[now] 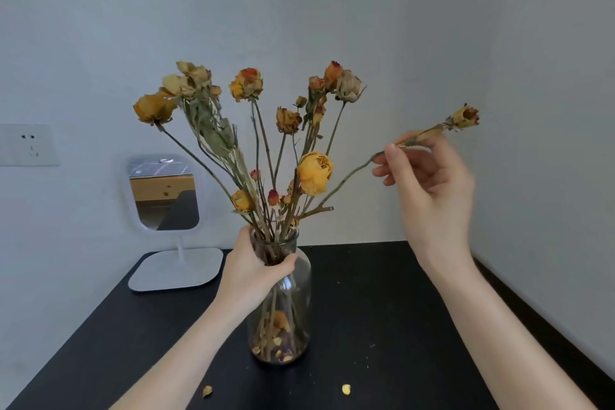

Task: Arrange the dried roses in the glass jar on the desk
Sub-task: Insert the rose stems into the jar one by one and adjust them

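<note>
A clear glass jar [293, 309] stands on the black desk [382, 326], with several dried yellow and orange roses [314, 173] fanning out of its mouth. Loose petals lie inside at its bottom. My left hand [253, 268] is wrapped around the jar's neck. My right hand [429, 176], up and to the right of the bunch, pinches the upper stem of one dried rose [464, 117]. That stem slants down to the left, and its lower end reaches the bunch just above the jar's mouth.
A small white mirror [164, 193] on a flat stand sits at the back left of the desk. A wall socket [28, 145] is on the left wall. Two fallen petals [346, 389] lie on the desk near me. Walls close off the back and right.
</note>
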